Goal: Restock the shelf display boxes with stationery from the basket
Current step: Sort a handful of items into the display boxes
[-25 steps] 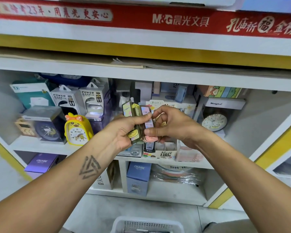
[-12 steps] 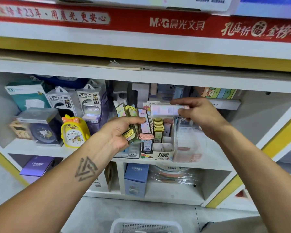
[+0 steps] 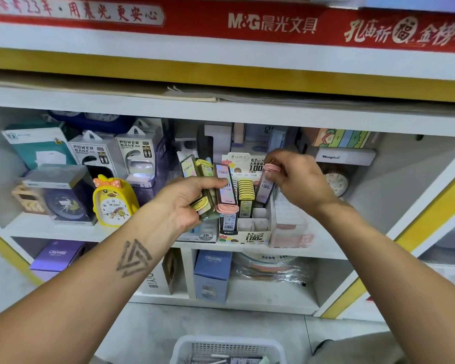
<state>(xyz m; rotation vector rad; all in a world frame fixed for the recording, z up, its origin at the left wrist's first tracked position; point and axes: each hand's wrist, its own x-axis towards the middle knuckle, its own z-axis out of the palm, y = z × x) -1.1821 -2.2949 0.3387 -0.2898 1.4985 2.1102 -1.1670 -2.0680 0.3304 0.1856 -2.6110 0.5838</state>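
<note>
Since half a second ago, right hand (image 3: 297, 179) has dropped, pinching a case (image 3: 265, 183) upright, pink cap up, over the box (image 3: 258, 235). Left hand (image 3: 187, 203) grips a fanned stack (image 3: 210, 187), caps down.

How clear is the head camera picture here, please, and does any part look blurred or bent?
Head view: wide-angle bending curves the shelf edge; the display box print reads fairly sharp; the right hand and its pink-capped case look slightly smeared; the basket at the bottom edge is soft.

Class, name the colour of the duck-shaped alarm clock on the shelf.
Yellow, with an orange bow: alarm clock, head view.
</note>
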